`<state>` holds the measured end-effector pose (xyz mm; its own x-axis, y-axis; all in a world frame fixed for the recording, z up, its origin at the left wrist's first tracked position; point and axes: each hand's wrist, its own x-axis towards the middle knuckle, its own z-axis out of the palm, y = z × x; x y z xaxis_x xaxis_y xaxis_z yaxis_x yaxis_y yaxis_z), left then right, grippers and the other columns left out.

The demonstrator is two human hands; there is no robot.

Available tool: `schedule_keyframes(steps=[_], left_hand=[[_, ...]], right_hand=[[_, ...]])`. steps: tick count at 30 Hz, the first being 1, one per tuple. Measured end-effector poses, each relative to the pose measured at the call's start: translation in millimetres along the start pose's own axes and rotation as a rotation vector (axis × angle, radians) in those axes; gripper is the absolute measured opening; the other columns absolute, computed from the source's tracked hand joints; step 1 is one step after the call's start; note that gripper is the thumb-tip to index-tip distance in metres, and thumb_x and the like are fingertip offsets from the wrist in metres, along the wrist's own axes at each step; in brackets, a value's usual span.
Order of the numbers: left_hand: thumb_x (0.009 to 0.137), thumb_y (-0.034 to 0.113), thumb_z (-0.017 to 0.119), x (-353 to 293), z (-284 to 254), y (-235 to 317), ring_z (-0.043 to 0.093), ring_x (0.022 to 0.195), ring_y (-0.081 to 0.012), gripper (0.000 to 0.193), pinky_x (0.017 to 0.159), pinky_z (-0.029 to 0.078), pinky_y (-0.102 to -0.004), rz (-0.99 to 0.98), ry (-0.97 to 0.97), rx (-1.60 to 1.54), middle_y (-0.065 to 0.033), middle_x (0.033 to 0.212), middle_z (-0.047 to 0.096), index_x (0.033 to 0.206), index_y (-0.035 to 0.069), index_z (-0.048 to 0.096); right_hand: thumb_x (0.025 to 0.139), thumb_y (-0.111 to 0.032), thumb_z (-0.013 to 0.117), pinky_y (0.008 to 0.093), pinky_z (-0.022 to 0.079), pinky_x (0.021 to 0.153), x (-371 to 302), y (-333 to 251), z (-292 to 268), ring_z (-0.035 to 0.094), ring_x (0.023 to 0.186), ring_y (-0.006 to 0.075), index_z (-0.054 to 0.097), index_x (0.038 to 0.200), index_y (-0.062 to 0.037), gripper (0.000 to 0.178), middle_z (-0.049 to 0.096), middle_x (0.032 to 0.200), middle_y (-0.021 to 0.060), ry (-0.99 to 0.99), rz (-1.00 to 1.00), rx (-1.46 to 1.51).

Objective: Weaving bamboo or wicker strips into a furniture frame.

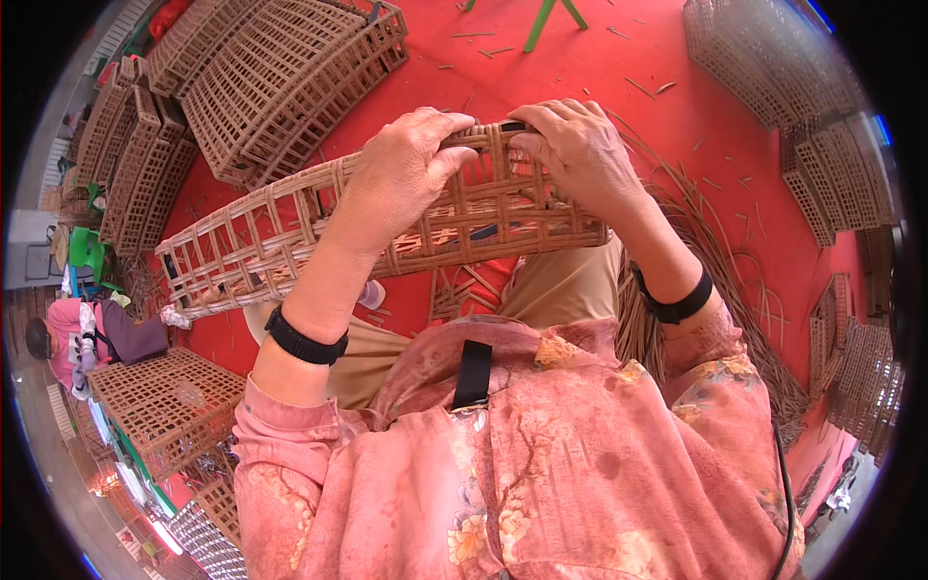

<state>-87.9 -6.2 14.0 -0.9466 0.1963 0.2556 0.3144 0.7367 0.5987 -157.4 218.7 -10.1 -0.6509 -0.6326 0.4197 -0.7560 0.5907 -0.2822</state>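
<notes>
While left hand (pixel 398 166) and right hand (pixel 585 159) clasp cane frame (pixel 551 236) | red floor (pixel 604 72) | stacked baskets (pixel 290 82)

Bright, mostly even light; red floor (pixel 628 58) well lit, shadows soft. Both hands (pixel 406 159) reasonably sharp. Pale haze over upper-right baskets (pixel 764 63). Glowing strip (pixel 166 536) lower left. Fisheye bends edges; corners black, rim blue-fringed.

Pink shirt (pixel 599 464) (flower-printed in places), black wristbands (pixel 304 340), tan trousers (pixel 570 285)
</notes>
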Motion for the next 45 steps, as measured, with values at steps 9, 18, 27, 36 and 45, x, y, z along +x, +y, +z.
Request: schedule_keyframes(steps=[9,18,27,36,45], left_hand=[[0.086,0.003,0.069,14,15,-3,0.068,0.09,-0.0226,0.033,0.082,0.054,-0.0318,0.036,0.01,-0.093,-0.0127,0.101,0.072,0.12,0.001,0.069],[0.088,0.003,0.067,-13,0,-1,0.064,0.09,-0.0152,0.032,0.085,0.05,-0.0287,-0.085,-0.117,-0.228,-0.0071,0.096,0.068,0.12,0.001,0.069],[0.089,0.011,0.067,-8,13,18,0.062,0.099,-0.0216,0.038,0.087,0.05,-0.0327,-0.021,-0.118,-0.027,-0.0093,0.105,0.065,0.125,0.002,0.062],[0.087,0.016,0.069,13,19,-2,0.07,0.084,-0.0278,0.022,0.079,0.055,-0.0363,0.095,0.069,0.05,-0.0115,0.092,0.072,0.104,0.003,0.075],[0.084,0.017,0.074,-28,22,22,0.066,0.085,-0.0268,0.012,0.077,0.052,-0.0391,0.277,0.347,0.284,-0.007,0.087,0.068,0.094,0.01,0.072]], right_hand=[[0.095,-0.028,0.06,0.0424,0.045,0.088,2,0,9,0.066,0.098,0.0292,0.068,0.105,-0.0058,0.025,0.072,0.098,0.0108,0.081,-0.028,0.026],[0.089,-0.025,0.068,0.0408,0.044,0.098,-25,-27,-4,0.062,0.108,0.0308,0.066,0.118,-0.0058,0.036,0.068,0.112,0.0155,0.141,0.076,0.143],[0.093,-0.019,0.062,0.0427,0.051,0.091,-46,-2,-20,0.064,0.106,0.0366,0.064,0.121,-0.0042,0.032,0.066,0.114,0.0168,0.043,0.202,0.309],[0.094,-0.015,0.063,0.0404,0.053,0.085,-29,1,0,0.068,0.098,0.0343,0.069,0.11,-0.0035,0.021,0.071,0.103,0.0156,0.149,0.131,0.3],[0.092,-0.017,0.069,0.0372,0.055,0.079,-40,-8,15,0.067,0.096,0.0293,0.07,0.108,-0.0039,0.021,0.071,0.099,0.0132,0.447,0.226,0.233]])
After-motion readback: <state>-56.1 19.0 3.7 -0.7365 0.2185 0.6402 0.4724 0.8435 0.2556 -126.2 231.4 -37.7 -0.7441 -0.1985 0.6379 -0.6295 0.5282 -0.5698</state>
